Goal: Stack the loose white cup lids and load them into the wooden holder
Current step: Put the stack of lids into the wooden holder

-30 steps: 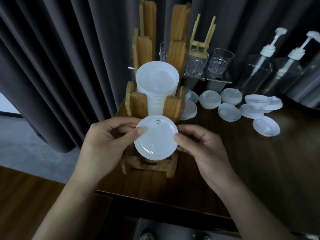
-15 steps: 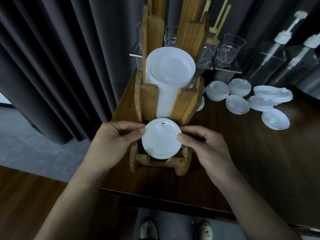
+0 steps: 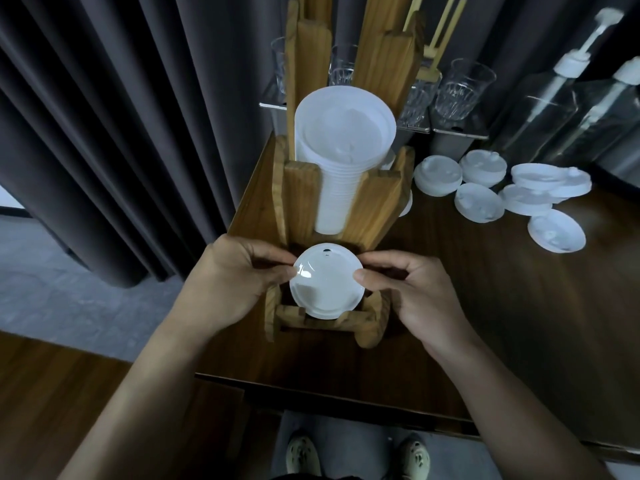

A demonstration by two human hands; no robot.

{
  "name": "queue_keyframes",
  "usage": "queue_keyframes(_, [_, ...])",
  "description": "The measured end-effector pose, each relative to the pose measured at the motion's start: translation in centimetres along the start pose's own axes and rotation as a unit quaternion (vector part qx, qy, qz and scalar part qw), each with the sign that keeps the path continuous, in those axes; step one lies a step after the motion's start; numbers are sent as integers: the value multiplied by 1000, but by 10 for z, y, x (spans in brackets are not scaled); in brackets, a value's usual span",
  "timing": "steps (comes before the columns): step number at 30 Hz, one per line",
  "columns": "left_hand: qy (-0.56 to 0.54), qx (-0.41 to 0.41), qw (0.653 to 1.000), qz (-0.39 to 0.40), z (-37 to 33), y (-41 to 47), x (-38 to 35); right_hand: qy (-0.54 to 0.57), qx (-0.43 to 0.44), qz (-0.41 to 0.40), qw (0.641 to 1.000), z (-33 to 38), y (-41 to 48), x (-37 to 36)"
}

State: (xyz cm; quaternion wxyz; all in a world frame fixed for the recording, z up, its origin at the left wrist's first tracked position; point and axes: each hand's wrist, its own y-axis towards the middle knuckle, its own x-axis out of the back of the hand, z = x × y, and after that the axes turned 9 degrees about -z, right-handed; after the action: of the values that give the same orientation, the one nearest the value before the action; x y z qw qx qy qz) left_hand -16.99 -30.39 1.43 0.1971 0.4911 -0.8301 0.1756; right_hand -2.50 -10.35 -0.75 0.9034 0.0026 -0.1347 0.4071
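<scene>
On my feed both hands pinched one white lid [image 3: 327, 285] by its rim at the near, low end of the wooden holder [image 3: 301, 199]; the left hand [image 3: 235, 275] had its thumb and curled fingers closed narrowly on the lid's left edge; the right hand [image 3: 419, 292] pressed its thumb on the right edge with its fingers curled behind. The lid faced me, its small sip hole at the top, and its lower edge overlapped the holder's front crossbar; I could not tell whether it touched the wood. Just behind the lid, in the holder's next bay, stood a nested white stack [image 3: 343, 140], held between the upright slats. To the right of the holder, well apart from it, the loose lids [image 3: 481, 202] lay scattered on the dark table [image 3: 485, 323], some overlapping. Behind the holder stood clear glasses [image 3: 460, 91]; further right of those were pump bottles [image 3: 547, 105]. Left of the holder hung a grey curtain [image 3: 121, 116]; in front of it, under the table's edge, I saw two shoes [image 3: 301, 455].
</scene>
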Motion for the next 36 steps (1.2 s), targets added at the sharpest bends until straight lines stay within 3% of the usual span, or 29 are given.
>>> queue_keyframes(15, [69,-58,996,20,-7,7,4,-100,40,19,994,-1,5,3])
queue_keyframes(23, [77,-61,995,-15,1,8,-4,-127,66,33,989,-2,6,4])
queue_keyframes(36, [57,-55,996,-48,9,8,-10,-75,16,48,996,-3,12,2])
